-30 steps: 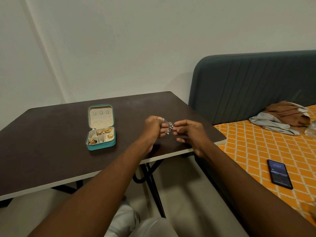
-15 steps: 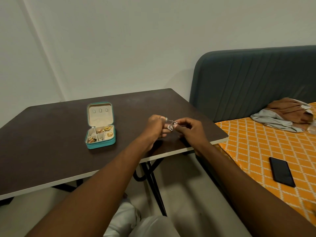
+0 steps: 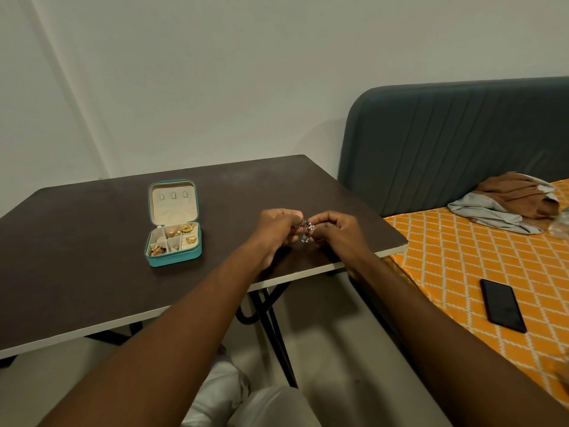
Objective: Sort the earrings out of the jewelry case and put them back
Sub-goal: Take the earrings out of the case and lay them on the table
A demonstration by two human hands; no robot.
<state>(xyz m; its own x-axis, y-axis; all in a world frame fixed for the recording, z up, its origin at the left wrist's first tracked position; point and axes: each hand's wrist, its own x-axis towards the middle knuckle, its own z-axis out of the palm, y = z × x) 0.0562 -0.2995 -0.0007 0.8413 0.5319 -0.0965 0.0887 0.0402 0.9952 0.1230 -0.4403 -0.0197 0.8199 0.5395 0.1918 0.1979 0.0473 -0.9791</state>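
A small teal jewelry case [image 3: 172,257] stands with its lid up on the dark table [image 3: 77,257], gold pieces lying in its compartments. To its right, above the table's near right corner, my left hand [image 3: 275,229] and my right hand [image 3: 337,231] meet fingertip to fingertip. Both pinch a silver dangling earring [image 3: 306,231] between them, its small beads hanging down. Whether it is one earring or a tangled pair I cannot tell.
A bed with an orange patterned sheet [image 3: 462,257] and a dark grey headboard [image 3: 446,143] stands right of the table. A black phone [image 3: 503,305] lies on the sheet, and folded brown and grey cloth [image 3: 511,201] farther back. Crossed black table legs [image 3: 271,318] show below.
Both hands stay together on the silver earring with small finger shifts. It now hangs lower between the fingertips. The camera view has shifted slightly.
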